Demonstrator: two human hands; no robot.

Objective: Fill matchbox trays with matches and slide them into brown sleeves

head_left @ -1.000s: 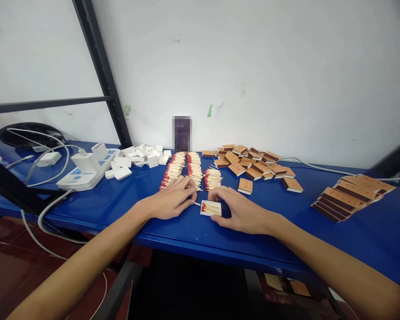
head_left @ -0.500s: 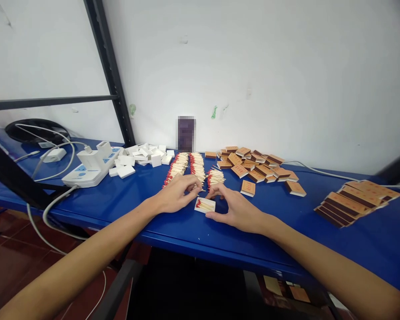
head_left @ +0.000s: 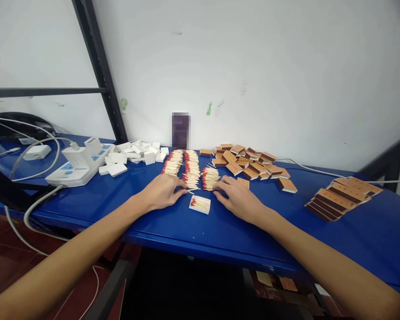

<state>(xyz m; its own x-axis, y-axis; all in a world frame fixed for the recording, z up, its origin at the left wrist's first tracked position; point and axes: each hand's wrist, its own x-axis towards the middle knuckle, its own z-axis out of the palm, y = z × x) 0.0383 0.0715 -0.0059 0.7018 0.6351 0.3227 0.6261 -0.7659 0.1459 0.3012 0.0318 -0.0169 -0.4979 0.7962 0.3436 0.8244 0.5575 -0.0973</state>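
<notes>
1. Tray [head_left: 200, 211] sits at 6 o'clock of matches [head_left: 191, 170], likely for short reach
2. Left hand [head_left: 162, 192], tray's 10 o'clock: fingertips nearly meeting, hold unclear
3. Right hand [head_left: 238, 198], 2 o'clock: loosely curled, hold unclear

There are three match piles [head_left: 191, 170] and one tray [head_left: 200, 210] of matches

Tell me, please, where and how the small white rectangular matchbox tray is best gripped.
Pinch the tray by its long front and back walls, near its right end, coming from the right: it lies flat, open side up, so this likely leaves the red-headed wooden matches undisturbed.
</notes>
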